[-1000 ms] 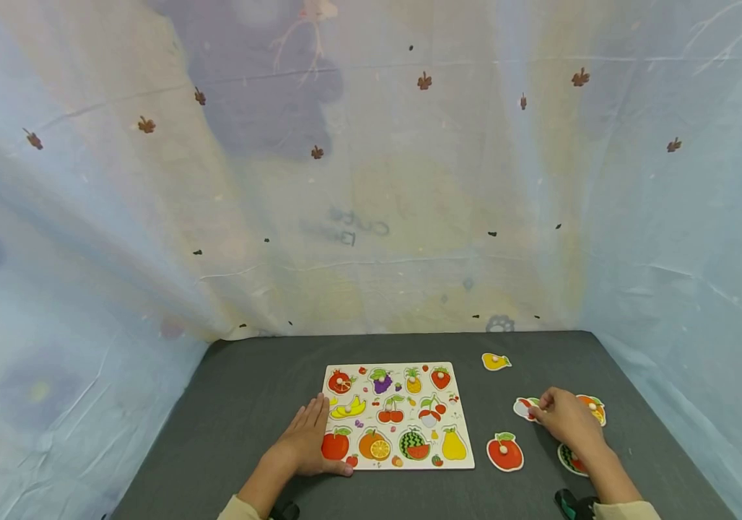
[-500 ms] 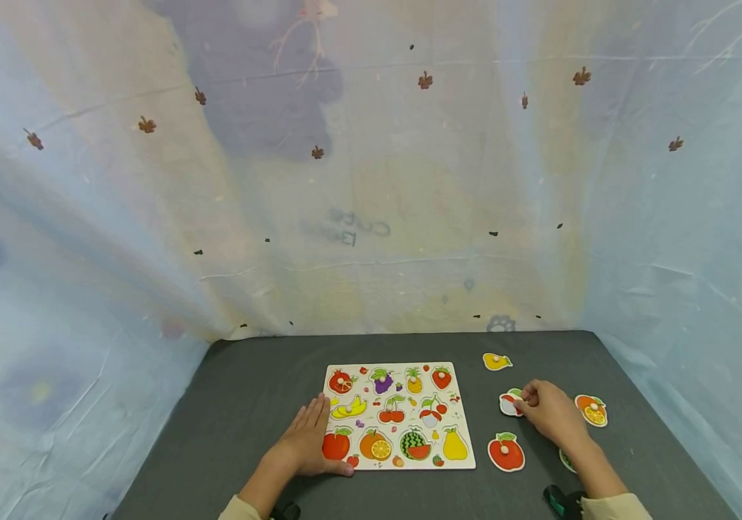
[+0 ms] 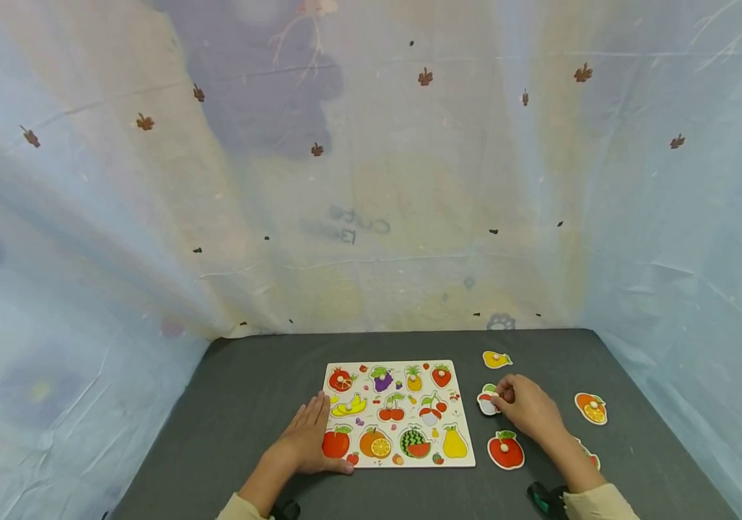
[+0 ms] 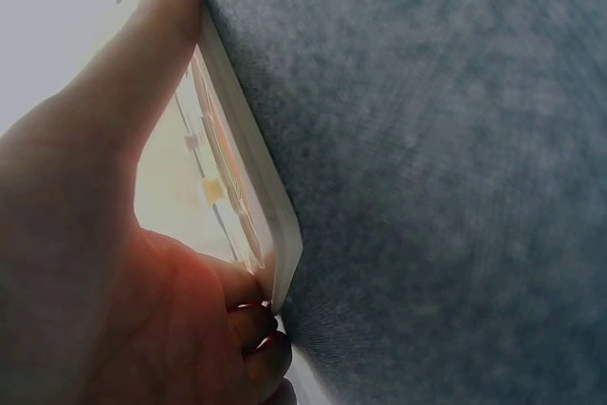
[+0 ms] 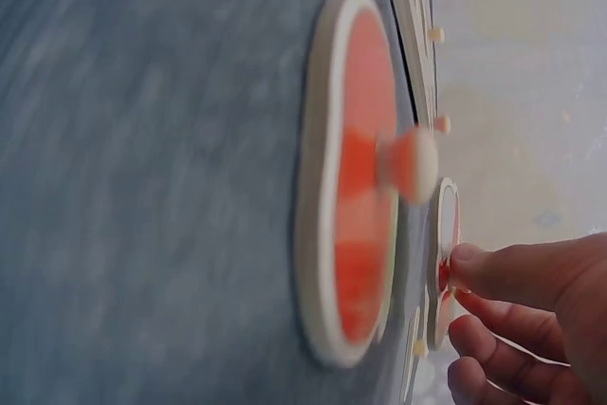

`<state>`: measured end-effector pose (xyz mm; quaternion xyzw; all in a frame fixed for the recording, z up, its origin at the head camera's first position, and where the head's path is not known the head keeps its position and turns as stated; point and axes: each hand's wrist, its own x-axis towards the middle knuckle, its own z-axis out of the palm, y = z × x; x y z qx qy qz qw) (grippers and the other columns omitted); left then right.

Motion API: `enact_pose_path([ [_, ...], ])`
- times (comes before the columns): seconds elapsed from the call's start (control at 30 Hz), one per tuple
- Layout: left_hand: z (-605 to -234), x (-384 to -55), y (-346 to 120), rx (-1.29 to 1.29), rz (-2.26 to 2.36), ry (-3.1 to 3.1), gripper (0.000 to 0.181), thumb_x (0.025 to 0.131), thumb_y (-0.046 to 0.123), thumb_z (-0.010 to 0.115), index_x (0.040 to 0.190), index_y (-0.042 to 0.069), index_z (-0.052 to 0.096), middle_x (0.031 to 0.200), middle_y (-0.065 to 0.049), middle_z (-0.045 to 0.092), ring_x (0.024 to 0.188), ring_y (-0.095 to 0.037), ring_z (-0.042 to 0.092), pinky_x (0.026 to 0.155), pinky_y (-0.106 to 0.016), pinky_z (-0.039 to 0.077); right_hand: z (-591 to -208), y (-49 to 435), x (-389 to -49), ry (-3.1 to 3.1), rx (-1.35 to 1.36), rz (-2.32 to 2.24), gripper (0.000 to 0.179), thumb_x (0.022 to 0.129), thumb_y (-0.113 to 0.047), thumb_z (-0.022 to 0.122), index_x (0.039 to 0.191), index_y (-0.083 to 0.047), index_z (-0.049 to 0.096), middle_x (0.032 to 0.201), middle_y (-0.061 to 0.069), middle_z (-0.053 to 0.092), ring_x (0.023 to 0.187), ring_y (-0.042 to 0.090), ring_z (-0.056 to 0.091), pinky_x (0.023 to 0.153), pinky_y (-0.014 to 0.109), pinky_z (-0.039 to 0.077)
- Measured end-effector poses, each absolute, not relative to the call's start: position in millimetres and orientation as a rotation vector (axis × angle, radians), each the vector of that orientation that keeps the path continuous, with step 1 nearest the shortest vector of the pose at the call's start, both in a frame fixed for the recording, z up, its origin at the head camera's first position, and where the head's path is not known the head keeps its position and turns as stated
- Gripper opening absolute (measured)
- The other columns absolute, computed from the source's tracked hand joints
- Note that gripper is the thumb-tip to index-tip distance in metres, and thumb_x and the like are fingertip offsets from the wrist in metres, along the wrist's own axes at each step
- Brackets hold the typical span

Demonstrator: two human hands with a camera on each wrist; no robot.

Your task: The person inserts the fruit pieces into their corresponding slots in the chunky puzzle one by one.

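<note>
A white fruit puzzle board [image 3: 377,367] lies on the dark grey cloth. My left hand [image 3: 307,440] rests at its near left corner, fingers stretched along the left side and thumb along the near edge. In the left wrist view that thumb [image 4: 152,54] lies over the board edge [image 4: 247,130]. My right hand [image 3: 530,406] pinches a red-and-white fruit puzzle piece [image 3: 486,401] with a green leaf, just right of the board. The right wrist view shows this piece [image 5: 445,215] edge-on, between thumb and fingers.
A red apple piece [image 3: 504,453] lies nearer me, its knob up. A pear piece [image 3: 497,360] is farther back. An orange piece [image 3: 590,409] sits to the right, and the watermelon piece [image 3: 593,456] is partly hidden by my right forearm. A patterned curtain [image 3: 371,180] hangs behind.
My right hand has moved left toward the board with the red-and-white piece, uncovering the orange piece. The left hand has stayed in place.
</note>
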<state>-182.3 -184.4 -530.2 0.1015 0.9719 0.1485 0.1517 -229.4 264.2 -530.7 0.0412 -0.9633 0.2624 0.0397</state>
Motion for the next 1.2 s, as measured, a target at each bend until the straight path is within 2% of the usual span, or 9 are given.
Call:
enact_pose_path([
  [0.53, -530.5, -182.8, -184.7, 0.276, 0.420, 2.801, 0.142, 0.071, 0.073, 0.090, 0.168, -0.005, 0.021, 0.177, -0.023, 0.017, 0.163, -0.041, 0.019, 0.134, -0.055, 0.015, -530.0, 228.8, -230.9, -2.923, 0.244, 0.845, 0.015, 0.095, -0.020, 0.085, 0.100, -0.015, 0.072, 0.084, -0.003, 0.058, 0.073, 0.014, 0.051, 0.062, 0.033, 0.044],
  [1.2, -529.3, -182.1, -183.5, 0.292, 0.401, 2.808, 0.142, 0.071, 0.074, 0.089, 0.167, -0.006, 0.022, 0.177, -0.023, 0.017, 0.163, -0.041, 0.020, 0.133, -0.056, 0.017, -531.4, 187.6, -230.0, -2.917, 0.362, 0.840, 0.020, 0.093, -0.024, 0.088, 0.091, -0.023, 0.068, 0.081, -0.007, 0.053, 0.069, 0.010, 0.048, 0.060, 0.029, 0.041],
])
